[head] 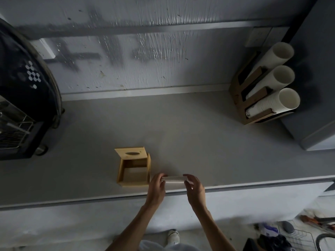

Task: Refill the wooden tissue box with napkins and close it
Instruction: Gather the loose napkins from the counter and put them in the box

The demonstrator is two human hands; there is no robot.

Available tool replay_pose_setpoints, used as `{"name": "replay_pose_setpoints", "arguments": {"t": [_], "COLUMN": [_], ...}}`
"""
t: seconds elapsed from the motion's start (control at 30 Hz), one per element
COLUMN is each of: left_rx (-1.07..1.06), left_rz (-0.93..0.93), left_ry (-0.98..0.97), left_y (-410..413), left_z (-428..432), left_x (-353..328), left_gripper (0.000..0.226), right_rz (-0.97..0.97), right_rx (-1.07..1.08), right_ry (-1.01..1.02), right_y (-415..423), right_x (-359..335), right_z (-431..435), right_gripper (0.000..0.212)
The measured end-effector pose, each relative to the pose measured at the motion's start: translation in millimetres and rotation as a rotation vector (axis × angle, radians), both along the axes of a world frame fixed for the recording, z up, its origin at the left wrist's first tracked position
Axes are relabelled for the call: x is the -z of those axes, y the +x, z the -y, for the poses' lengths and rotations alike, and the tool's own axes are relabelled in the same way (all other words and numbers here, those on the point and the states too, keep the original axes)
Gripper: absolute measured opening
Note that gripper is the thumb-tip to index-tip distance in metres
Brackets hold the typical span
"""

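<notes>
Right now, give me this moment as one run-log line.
step: refill | wooden tissue box: lid up | napkins: gripped at both ends by left hand and right hand, beside box, not yet inside

tissue box (134, 183): light wood, smooth, matt
napkins (173, 179): soft pale paper, at 3 o'clock from the box
counter (181, 133): grey, smooth, matt
wall (154, 69): rough grey paint, a bit shiny
cups (288, 99): white paper, at 2 o'clock
grille (12, 136): thin metal wires, at 9 o'clock
</notes>
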State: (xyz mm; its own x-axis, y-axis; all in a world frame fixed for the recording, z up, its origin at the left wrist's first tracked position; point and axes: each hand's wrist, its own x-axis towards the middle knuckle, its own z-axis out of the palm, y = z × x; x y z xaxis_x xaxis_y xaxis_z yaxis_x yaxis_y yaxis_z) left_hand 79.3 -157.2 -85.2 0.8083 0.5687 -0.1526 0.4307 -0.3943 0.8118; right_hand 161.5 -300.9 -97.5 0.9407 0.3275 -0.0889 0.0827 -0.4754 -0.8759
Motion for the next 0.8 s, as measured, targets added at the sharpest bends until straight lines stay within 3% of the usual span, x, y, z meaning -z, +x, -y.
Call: {"name": "replay_pose_setpoints", "arguments": {"t": [0.17, 0.27, 0.37, 0.4, 0.47, 0.6, 0.8], "left_rx": [-0.005, -0.020, -0.039, -0.033, -0.041, -0.037, -0.070], "left_rz": [0.008, -0.006, 0.001, -0.012, -0.028, -0.071, -0.062], "left_ry": [-0.028, -0.127, -0.182, -0.197, -0.211, -0.157, -0.111], "left_y": [2, 1, 2, 3, 5, 6, 0], "left_z": [1, 3, 7, 9, 12, 12, 4], "left_x": [-2, -1, -3, -6, -9, -8, -5], "left_gripper": [0.024, 0.063, 0.082, 0.079, 0.053, 0.060, 0.031], "right_rz": [-0.020, -0.120, -0.164, -0.154, -0.137, -0.123, -0.161], "right_rx": [0.027, 0.029, -0.028, -0.052, -0.065, -0.072, 0.112], "right_ry": [0.021, 0.030, 0.012, -0.004, -0.010, 0.011, 0.114], "right_y": [-3, -6, -10, -11, -13, -13, -9], "right_x": [2, 2, -1, -1, 1, 6, 5], "right_z": [0, 0, -3, -5, -7, -10, -5], "right_gripper": [0.030, 0.045, 0.061, 0.063, 0.066, 0.065, 0.031]}}
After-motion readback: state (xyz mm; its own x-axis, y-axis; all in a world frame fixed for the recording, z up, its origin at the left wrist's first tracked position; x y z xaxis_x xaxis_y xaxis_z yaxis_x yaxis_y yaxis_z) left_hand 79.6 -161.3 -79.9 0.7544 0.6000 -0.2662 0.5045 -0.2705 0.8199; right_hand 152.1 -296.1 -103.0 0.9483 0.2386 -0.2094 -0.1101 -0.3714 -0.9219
